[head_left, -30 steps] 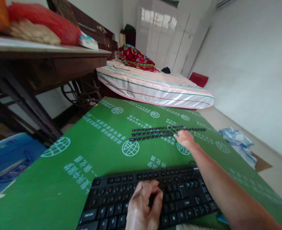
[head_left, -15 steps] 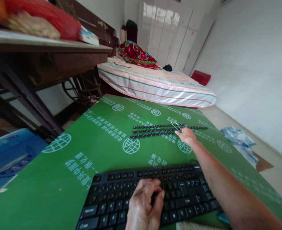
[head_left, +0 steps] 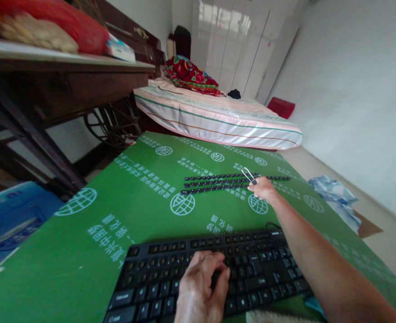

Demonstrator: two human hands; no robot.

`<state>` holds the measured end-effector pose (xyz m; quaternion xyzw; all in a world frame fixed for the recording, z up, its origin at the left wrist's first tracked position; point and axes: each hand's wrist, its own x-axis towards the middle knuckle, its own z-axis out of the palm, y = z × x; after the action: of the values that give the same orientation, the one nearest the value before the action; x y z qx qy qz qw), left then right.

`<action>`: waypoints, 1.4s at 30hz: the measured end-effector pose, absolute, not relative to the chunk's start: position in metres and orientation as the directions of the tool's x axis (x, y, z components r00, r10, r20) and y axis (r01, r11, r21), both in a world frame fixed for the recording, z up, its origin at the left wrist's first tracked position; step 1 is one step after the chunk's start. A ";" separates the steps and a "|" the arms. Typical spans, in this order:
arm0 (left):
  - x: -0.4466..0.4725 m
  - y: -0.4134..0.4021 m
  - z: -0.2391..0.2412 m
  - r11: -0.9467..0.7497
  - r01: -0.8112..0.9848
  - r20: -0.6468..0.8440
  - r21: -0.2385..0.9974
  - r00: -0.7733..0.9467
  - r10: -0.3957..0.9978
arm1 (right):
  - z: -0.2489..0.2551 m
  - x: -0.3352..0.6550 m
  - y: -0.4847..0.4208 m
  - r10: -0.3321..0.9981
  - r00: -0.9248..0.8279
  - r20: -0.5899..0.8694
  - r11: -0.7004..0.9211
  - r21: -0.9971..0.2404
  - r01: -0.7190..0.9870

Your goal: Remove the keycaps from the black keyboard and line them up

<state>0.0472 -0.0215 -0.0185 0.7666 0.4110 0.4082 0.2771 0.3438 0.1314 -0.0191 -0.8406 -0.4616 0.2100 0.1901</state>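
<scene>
Two hands, two spots; keyboard point(head_left: 164, 273) is the reference. Left hand point(head_left: 201, 287) rests palm-down on its middle, fingers curled; can't tell if anything is pinched under there. Keyboard's far-left rows look bare of caps. Right hand point(head_left: 261, 188) is well beyond the keyboard, fingers clamped on the dark handle of a wire-loop tool point(head_left: 253, 180). Loop points away from the keyboard, toward its left end, over the keycap rows point(head_left: 214, 182); contact not readable. Main relation: three rows on the green surface point(head_left: 140, 220), beyond the keyboard, long axis crosswise, roughly parallel to it. They lie mostly left of the right hand, by far the nearer one. Farthest from the keyboard: bed point(head_left: 218, 119) with red patterned blanket point(head_left: 193, 78).
</scene>
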 end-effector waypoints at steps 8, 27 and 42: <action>0.047 -0.021 -0.017 -0.520 0.395 0.418 0.757 0.320 0.850 | -0.025 0.345 0.135 0.851 0.495 -0.176 -0.509 -0.511 0.693; 0.049 -0.023 -0.020 -0.504 0.383 0.422 0.774 0.281 0.862 | -0.023 0.345 0.136 0.870 0.464 -0.170 -0.481 -0.504 0.717; 0.051 -0.022 -0.029 -0.519 0.383 0.440 0.764 0.278 0.853 | -0.021 0.342 0.138 0.884 0.433 -0.179 -0.459 -0.510 0.727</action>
<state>0.0509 -0.0224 -0.0294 0.7532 0.4105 0.4385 0.2681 0.3423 0.1383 -0.0207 -0.8266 -0.4871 0.2154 0.1818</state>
